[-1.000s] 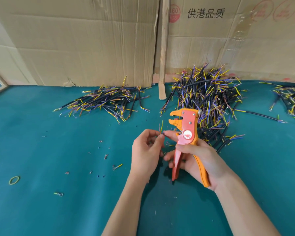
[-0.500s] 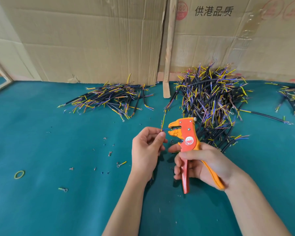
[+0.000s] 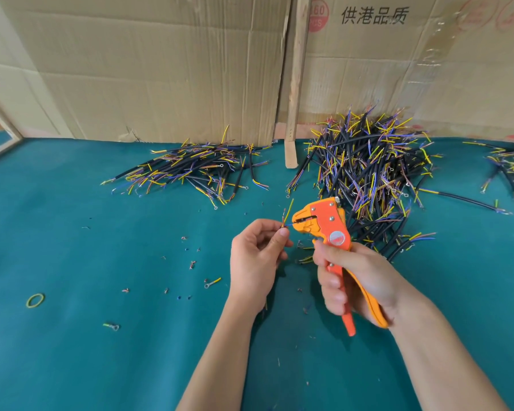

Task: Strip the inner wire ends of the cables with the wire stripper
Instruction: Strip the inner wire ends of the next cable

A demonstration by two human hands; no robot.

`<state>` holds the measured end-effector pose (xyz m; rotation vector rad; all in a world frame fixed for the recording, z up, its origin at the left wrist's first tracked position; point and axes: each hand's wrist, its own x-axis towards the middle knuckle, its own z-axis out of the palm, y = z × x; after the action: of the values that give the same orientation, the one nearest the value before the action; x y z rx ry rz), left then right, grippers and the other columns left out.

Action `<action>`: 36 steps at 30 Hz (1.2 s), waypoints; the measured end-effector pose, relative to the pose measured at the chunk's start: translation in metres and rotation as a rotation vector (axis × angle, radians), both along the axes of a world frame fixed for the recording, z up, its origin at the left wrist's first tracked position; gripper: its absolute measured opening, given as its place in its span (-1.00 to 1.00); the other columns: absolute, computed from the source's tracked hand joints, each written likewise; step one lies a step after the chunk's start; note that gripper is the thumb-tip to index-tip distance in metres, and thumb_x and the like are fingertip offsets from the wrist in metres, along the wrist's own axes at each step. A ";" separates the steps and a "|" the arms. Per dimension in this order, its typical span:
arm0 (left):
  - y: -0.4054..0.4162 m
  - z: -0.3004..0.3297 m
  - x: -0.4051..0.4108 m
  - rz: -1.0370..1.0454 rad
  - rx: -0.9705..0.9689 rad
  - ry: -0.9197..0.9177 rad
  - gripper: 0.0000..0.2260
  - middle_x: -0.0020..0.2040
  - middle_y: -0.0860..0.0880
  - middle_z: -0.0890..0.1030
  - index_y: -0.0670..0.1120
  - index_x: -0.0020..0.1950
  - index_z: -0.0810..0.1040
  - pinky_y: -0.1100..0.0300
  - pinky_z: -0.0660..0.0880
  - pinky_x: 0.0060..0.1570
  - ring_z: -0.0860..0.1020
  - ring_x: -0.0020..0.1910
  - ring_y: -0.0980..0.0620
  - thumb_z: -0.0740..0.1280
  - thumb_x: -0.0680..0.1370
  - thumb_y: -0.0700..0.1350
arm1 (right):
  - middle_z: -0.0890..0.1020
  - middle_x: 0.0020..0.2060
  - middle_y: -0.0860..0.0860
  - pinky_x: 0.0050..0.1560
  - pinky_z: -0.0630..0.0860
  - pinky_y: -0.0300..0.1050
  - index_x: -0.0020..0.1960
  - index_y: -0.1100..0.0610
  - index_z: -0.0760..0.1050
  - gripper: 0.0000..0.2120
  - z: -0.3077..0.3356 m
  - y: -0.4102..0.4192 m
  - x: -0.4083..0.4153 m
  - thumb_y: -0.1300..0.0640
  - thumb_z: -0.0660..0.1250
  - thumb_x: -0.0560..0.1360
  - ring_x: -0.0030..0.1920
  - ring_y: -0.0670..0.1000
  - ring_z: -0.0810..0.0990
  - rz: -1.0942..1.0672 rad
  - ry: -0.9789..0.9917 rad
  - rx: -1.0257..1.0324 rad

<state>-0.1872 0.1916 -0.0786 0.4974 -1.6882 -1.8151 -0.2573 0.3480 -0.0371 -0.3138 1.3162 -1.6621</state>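
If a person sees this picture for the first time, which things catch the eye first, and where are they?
First comes the orange wire stripper, gripped in the right hand at the middle, its nose on a thin wire that the left hand pinches. Behind it, a big pile of black cables with yellow and blue ends lies on the teal table, with a flatter pile to its left.

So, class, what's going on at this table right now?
A person is stripping wire ends. The right hand grips the orange stripper by its handles, and the left hand pinches a cable, feeding its blue wire into the stripper's head. Its yellow wire sticks up free. Piles of cables lie behind on the green table, with bits of cut insulation scattered near the hands.
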 end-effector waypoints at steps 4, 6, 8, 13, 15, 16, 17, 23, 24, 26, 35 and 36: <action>0.002 0.001 -0.001 -0.009 -0.020 -0.005 -0.93 -0.28 -0.04 0.68 -0.06 -0.06 0.62 0.31 0.40 -0.42 0.49 -0.43 0.10 0.40 0.59 -0.21 | 0.30 -0.49 0.06 -0.57 0.28 -0.21 -0.25 0.13 0.41 -0.65 -0.001 -0.004 0.002 -0.08 0.49 0.37 -0.62 0.01 0.27 -0.077 -0.003 -0.008; 0.002 0.003 -0.001 -0.004 0.004 0.009 -0.91 -0.27 -0.04 0.68 -0.03 -0.03 0.62 0.29 0.40 -0.42 0.48 -0.42 0.08 0.39 0.60 -0.22 | 0.37 -0.46 0.10 -0.53 0.35 -0.15 -0.22 0.16 0.46 -0.69 -0.001 -0.005 0.004 -0.04 0.49 0.40 -0.57 0.05 0.34 -0.063 -0.027 -0.047; 0.001 0.003 0.001 0.010 0.021 0.020 -0.90 -0.28 -0.05 0.67 -0.03 -0.01 0.62 0.28 0.40 -0.41 0.48 -0.41 0.08 0.38 0.60 -0.23 | 0.49 -0.35 0.21 -0.40 0.51 0.00 -0.12 0.22 0.53 -0.76 0.000 -0.005 0.005 0.08 0.51 0.44 -0.44 0.14 0.47 -0.043 -0.050 -0.110; 0.001 0.004 0.001 0.049 0.024 0.022 -0.87 -0.27 -0.06 0.67 -0.02 -0.02 0.59 0.28 0.40 -0.37 0.49 -0.40 0.07 0.38 0.60 -0.25 | 0.56 -0.21 0.33 -0.21 0.59 0.18 0.02 0.31 0.59 -0.76 0.003 0.006 -0.002 0.18 0.47 0.44 -0.29 0.26 0.57 0.087 0.002 -0.110; 0.001 0.003 0.001 0.049 0.000 0.011 -0.86 -0.26 -0.06 0.68 -0.01 -0.03 0.58 0.24 0.41 -0.34 0.49 -0.39 0.06 0.38 0.59 -0.26 | 0.57 -0.22 0.34 -0.20 0.60 0.17 0.03 0.31 0.60 -0.73 0.003 0.005 0.001 0.17 0.50 0.43 -0.29 0.27 0.59 0.138 0.019 -0.092; 0.001 0.003 0.001 0.050 -0.014 0.004 -0.87 -0.26 -0.06 0.68 -0.02 -0.03 0.58 0.22 0.41 -0.32 0.49 -0.38 0.05 0.39 0.59 -0.26 | 0.57 -0.22 0.34 -0.20 0.60 0.16 0.03 0.31 0.60 -0.72 0.003 0.003 0.002 0.16 0.51 0.41 -0.29 0.26 0.59 0.145 0.022 -0.082; 0.002 0.003 0.001 0.052 -0.025 0.000 -0.87 -0.26 -0.07 0.68 -0.03 -0.03 0.58 0.19 0.42 -0.30 0.50 -0.38 0.04 0.39 0.59 -0.26 | 0.57 -0.23 0.34 -0.21 0.61 0.16 0.02 0.31 0.61 -0.73 0.002 0.002 0.003 0.17 0.51 0.41 -0.29 0.26 0.59 0.144 0.024 -0.075; 0.005 0.005 0.001 0.065 -0.057 -0.006 -0.89 -0.26 -0.08 0.68 -0.09 -0.07 0.59 0.20 0.47 -0.26 0.54 -0.34 0.09 0.41 0.56 -0.29 | 0.58 -0.22 0.33 -0.21 0.61 0.15 0.01 0.30 0.63 -0.78 0.003 0.000 0.004 0.19 0.47 0.42 -0.29 0.27 0.61 0.102 0.016 -0.063; 0.005 0.006 0.001 0.068 -0.056 -0.007 -0.90 -0.26 -0.09 0.68 -0.10 -0.08 0.59 0.23 0.45 -0.28 0.53 -0.34 0.10 0.41 0.55 -0.29 | 0.58 -0.22 0.33 -0.21 0.61 0.15 0.01 0.30 0.63 -0.78 0.003 0.000 0.003 0.19 0.46 0.42 -0.29 0.27 0.61 0.099 0.016 -0.062; 0.005 0.007 0.001 0.077 -0.047 -0.010 -0.88 -0.25 -0.13 0.67 -0.10 -0.12 0.58 0.24 0.41 -0.29 0.52 -0.34 0.09 0.42 0.54 -0.29 | 0.58 -0.22 0.32 -0.21 0.61 0.15 0.02 0.30 0.62 -0.78 0.002 0.002 0.003 0.19 0.45 0.43 -0.29 0.27 0.60 0.114 0.014 -0.067; 0.006 0.008 0.001 0.090 -0.060 -0.029 -0.84 -0.25 -0.19 0.65 -0.06 -0.20 0.58 0.22 0.38 -0.31 0.46 -0.32 0.04 0.44 0.51 -0.27 | 0.49 -0.33 0.22 -0.31 0.57 0.08 -0.06 0.27 0.54 -0.75 0.003 0.001 0.004 0.09 0.46 0.45 -0.37 0.21 0.52 0.107 -0.021 -0.061; 0.006 0.008 0.001 0.092 -0.058 -0.027 -0.85 -0.25 -0.18 0.65 -0.07 -0.20 0.58 0.25 0.38 -0.32 0.47 -0.32 0.05 0.44 0.51 -0.27 | 0.48 -0.34 0.20 -0.33 0.55 0.06 -0.09 0.26 0.53 -0.75 0.004 0.001 0.004 0.07 0.46 0.46 -0.39 0.19 0.51 0.107 -0.028 -0.056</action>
<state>-0.1866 0.1976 -0.0706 0.5679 -1.7026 -1.6968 -0.2531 0.3487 -0.0335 -0.3861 1.2130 -1.6092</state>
